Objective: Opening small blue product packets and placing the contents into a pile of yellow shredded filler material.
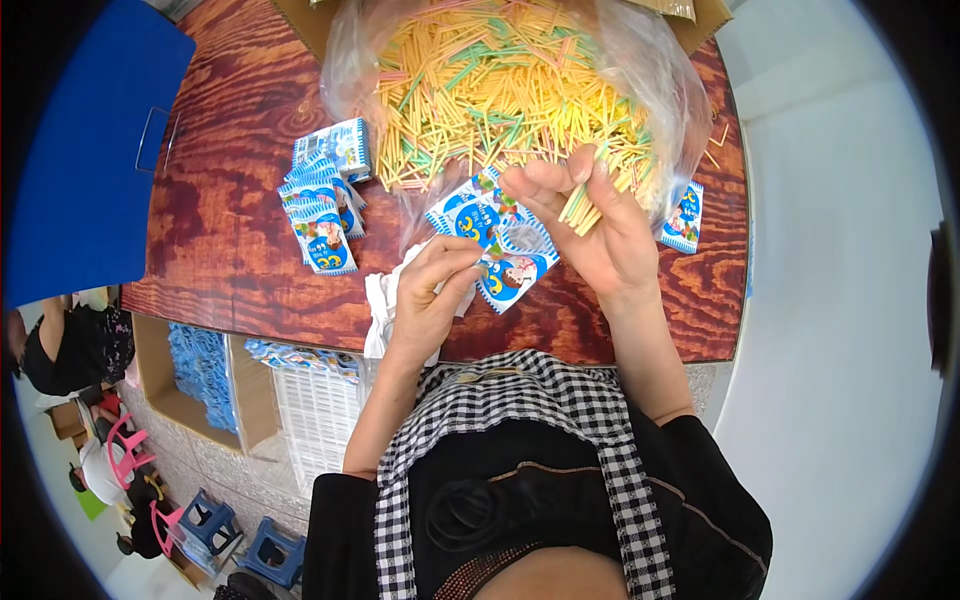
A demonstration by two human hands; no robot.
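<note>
My right hand (610, 230) is raised over the table's near side, fingers curled round a small bunch of thin yellow and green sticks (583, 212). My left hand (435, 290) is closed in a pinch at the left edge of a blue-and-white packet (508, 278) with a cartoon figure. Its fingertips partly cover that edge. More such packets lie beneath and behind, between my hands. Just beyond them, a clear plastic bag (680, 110) lies spread open, heaped with loose yellow, green and pink sticks (500, 90).
A stack of packets (322, 215) sits left of the bag; another packet (682, 218) lies right. White cloth (382, 308) is beside my left wrist. Below the red wood-grain table (240, 240) stand a cardboard box (155, 375) and a white basket (315, 420). Other people and stools are lower left.
</note>
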